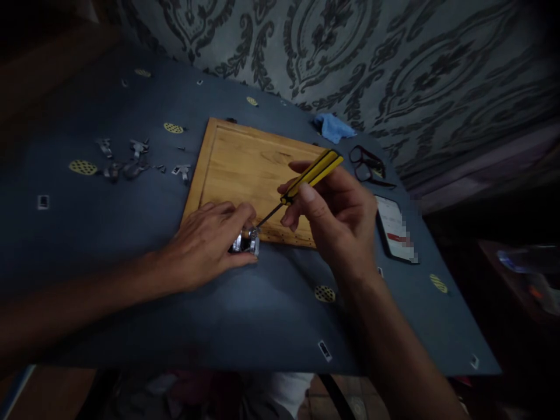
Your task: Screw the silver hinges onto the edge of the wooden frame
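- A small shiny metal part sits on the blue table mat, right at the near edge of the wooden cutting board.
- The left hand lies palm-down over it, fingers curled and pinching the metal part against the mat.
- The right hand grips a yellow-and-black screwdriver, fingers clenched around the handle; its thin shaft slants down to the left, and the tip meets the metal part.
- More small metal pieces lie scattered on the mat well to the left of the board.
- To the right of the board a smartphone lies with its screen lit, dark-framed glasses lie beyond it, and a blue cloth is crumpled by the patterned wall.
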The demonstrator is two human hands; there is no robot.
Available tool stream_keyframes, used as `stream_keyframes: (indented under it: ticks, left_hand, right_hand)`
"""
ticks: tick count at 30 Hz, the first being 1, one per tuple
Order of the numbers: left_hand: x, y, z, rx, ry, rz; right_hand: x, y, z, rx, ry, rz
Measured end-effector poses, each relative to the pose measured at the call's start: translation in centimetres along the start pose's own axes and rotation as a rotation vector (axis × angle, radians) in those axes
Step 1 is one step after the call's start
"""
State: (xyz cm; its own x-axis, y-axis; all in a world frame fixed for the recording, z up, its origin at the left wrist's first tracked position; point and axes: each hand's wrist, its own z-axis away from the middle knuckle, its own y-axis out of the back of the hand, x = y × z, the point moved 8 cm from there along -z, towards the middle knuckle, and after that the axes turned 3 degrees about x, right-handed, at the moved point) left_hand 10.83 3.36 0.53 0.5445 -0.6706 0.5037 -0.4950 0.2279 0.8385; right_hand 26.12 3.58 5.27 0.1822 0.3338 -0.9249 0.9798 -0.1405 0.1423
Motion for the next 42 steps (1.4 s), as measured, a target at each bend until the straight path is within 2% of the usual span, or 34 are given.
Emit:
stream_keyframes:
  ticks: [2, 9, 17, 24, 28, 33, 42]
  left_hand:
    - [0.0, 0.0, 0.0, -0.001, 0.003, -0.002]
    - [0.2, 0.1, 0.1, 0.037, -0.034, -0.012]
    - [0.1, 0.0, 0.0, 0.022, -0.017, -0.008]
    - [0.3, 0.3, 0.1, 0.051, -0.048, -0.008]
    - [0.2, 0.3, 0.1, 0.047, -0.037, -0.013]
    - [0.1, 0.2, 0.1, 0.04, -0.021, -0.004]
    - [0.1, 0.2, 0.1, 0.041, -0.021, -0.013]
  right_hand:
    - [0.0, 0.0, 0.0, -0.012, -0.01, 0.0]
    - [-0.6, 0.0, 0.3, 0.091, 0.006, -0.006]
    - [-0.8, -0.1, 0.3, 0.001, -0.029, 0.034]
    - [-0.7, -0.2, 1.1, 0.214, 0.034, 0.017]
    - [-1.1, 0.4, 1.2, 0.275, 0.099, -0.01]
    - [-1.3, 0.6, 1.2, 0.255, 0.1, 0.073]
    - [-0.9, 0.0, 1.1, 0.204, 0.083, 0.06]
